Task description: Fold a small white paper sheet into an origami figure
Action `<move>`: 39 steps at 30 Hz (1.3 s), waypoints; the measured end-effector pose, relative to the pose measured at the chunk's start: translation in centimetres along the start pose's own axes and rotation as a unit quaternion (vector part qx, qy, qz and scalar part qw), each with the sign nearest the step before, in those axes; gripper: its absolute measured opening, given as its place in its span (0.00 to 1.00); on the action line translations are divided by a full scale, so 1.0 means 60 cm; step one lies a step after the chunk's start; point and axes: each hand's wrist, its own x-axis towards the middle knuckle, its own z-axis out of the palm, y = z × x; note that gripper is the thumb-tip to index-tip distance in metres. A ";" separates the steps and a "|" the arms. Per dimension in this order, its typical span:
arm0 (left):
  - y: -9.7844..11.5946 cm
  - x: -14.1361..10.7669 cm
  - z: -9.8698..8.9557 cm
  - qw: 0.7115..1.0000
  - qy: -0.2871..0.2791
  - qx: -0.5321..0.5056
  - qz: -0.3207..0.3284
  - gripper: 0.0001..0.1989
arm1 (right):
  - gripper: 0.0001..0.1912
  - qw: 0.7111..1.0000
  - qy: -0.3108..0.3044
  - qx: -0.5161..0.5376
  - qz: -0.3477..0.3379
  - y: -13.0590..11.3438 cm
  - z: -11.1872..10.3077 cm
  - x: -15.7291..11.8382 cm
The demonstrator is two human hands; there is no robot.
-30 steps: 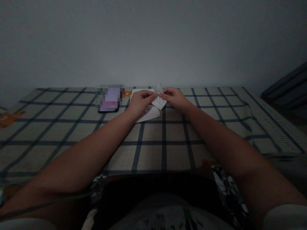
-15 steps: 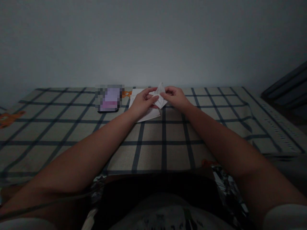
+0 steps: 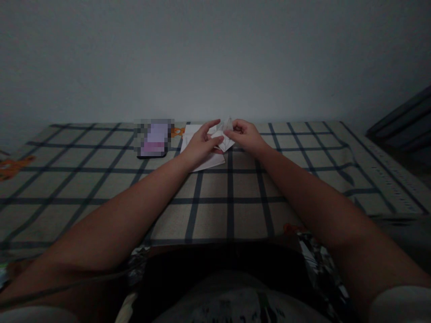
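A small piece of folded white paper (image 3: 228, 142) is held between both hands, with pointed flaps standing up at its top. My left hand (image 3: 203, 141) pinches its left side with the thumb in front, while the index finger stretches out behind a flap. On the other side, my right hand (image 3: 247, 134) grips the paper's right edge between thumb and curled fingers. White paper sheets (image 3: 205, 163) lie flat on the cloth beneath my left hand, partly covered by it.
A phone (image 3: 155, 141) with a blurred, lit screen rests to the left of the papers. The checked tablecloth (image 3: 212, 215) with orange bear prints covers the table, which meets a plain wall (image 3: 215, 58) at the back. Dark striped fabric (image 3: 404, 125) stands at the far right.
The folded paper's upper flaps have spread apart, and it has tilted slightly. My left index finger has lifted and straightened a little. The phone and flat sheets have stayed put.
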 end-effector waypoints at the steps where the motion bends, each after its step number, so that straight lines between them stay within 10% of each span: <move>1: -0.002 0.000 0.000 1.000 -0.007 -0.002 -0.003 0.38 | 0.17 1.000 0.003 -0.004 -0.002 0.001 -0.001 0.001; 39: 0.004 -0.008 0.007 0.998 -0.035 -0.036 -0.037 0.44 | 0.21 0.996 0.081 -0.025 -0.032 -0.004 0.007 -0.002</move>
